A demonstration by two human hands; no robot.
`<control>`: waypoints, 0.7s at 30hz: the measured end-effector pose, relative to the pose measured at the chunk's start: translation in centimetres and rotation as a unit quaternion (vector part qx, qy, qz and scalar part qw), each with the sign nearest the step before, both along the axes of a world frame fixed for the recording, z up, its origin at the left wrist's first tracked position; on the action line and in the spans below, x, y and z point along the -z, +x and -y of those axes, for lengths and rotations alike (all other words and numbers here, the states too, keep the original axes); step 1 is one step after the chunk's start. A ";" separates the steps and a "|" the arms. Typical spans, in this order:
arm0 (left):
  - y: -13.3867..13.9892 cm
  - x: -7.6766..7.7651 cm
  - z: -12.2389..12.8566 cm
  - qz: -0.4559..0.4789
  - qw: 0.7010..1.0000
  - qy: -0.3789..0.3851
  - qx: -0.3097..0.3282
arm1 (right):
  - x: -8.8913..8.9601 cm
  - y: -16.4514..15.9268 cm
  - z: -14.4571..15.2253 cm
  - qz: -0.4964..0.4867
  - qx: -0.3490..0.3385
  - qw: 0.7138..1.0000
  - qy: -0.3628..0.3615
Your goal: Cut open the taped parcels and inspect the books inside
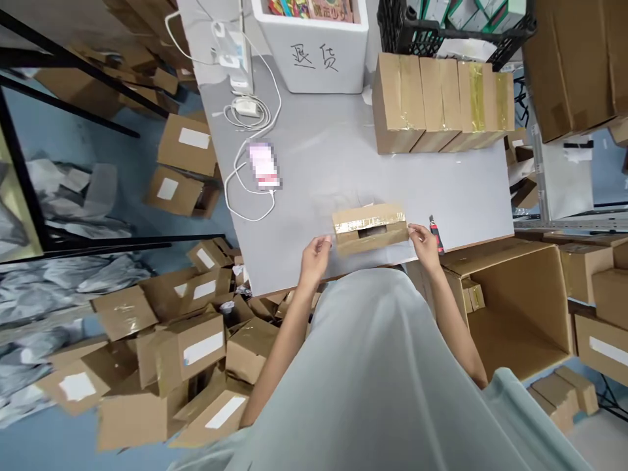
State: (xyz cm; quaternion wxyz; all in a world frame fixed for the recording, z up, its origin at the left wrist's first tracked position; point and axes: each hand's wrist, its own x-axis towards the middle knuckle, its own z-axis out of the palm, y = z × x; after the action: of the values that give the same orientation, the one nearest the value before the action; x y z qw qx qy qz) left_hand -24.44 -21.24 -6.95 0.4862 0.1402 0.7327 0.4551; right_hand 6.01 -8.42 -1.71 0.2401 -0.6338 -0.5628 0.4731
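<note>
A small cardboard box [370, 244] lies near the table's front edge, with shiny tape [360, 223] along its top. A dark gap shows between its flaps. My left hand [315, 258] is just off the box's left end, thumb and fingers pinched together; what they hold is too faint to make out. At the opposite end, my right hand [424, 246] has its fingertips closed at the box's right edge. Close beside that hand lies a red and black utility knife [436, 235].
Taped cardboard boxes [400, 98] stand in a row at the back right, near a black crate [456, 39]. A white bin [314, 62] is at the back. On the left lie a phone [263, 166] and white cables. A large open carton [520, 294] stands right of me.
</note>
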 end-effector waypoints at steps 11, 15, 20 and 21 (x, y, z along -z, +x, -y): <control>0.9 -2.3 0.0 -0.071 0.981 0.027 0.177 | -4.8 1.4 4.7 0.067 0.045 0.997 0.006; 2.0 -2.8 0.3 -0.100 0.980 -0.015 0.172 | -4.2 2.4 3.0 0.074 -0.011 0.997 -0.002; 3.9 -2.8 0.9 -0.073 0.985 -0.095 0.126 | -2.3 1.7 -2.3 0.118 -0.170 0.976 0.068; 4.2 -2.7 1.0 -0.061 0.986 -0.099 0.116 | -1.8 1.2 -3.4 0.137 -0.207 0.965 0.079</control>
State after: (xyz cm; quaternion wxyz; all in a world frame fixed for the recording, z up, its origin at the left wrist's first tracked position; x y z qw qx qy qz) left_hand -20.23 -22.27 -4.30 0.5016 0.2029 0.7810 0.3118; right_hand 7.21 -5.05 0.09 0.1063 -0.5414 -0.7449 0.3752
